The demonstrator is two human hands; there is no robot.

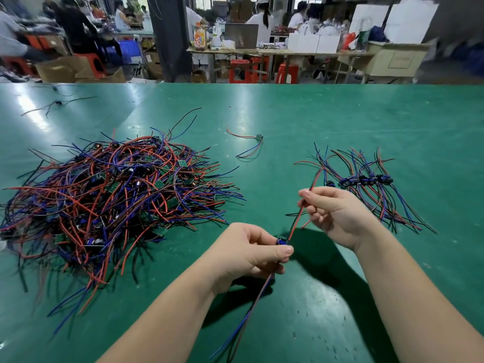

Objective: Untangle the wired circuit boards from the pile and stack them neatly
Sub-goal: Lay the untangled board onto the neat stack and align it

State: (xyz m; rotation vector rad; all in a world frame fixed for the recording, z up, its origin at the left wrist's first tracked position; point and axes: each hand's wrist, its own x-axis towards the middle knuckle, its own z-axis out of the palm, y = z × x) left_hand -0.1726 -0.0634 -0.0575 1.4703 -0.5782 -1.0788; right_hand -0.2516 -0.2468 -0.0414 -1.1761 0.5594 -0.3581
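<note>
Head view. Green table [314, 113].

- Pile [112, 200]: boards tangled in red, blue and black wires, heaped on the table.
- Stack [366, 180]: well right of the pile, boards set in a row, wires fanned out to both sides.
- Lone board [259, 137]: beyond the pile's right edge, lying flat with its wires curled beside it.
- Containers: white boxes [311, 43] on a bench far behind the pile; contents cannot be made out.

Hands:
- Left hand [251, 255]: just right of the pile's near edge. Thumb and curled fingers pinch one board [281, 239]. Blue and red tails [246, 318] hang from under the hand toward the camera.
- Right hand [332, 216]: further right of the pile, near the stack. Thumb and forefinger pinch a red wire [297, 221], the other fingers curled in. The wire runs straight from the held board up through the fingers.
</note>
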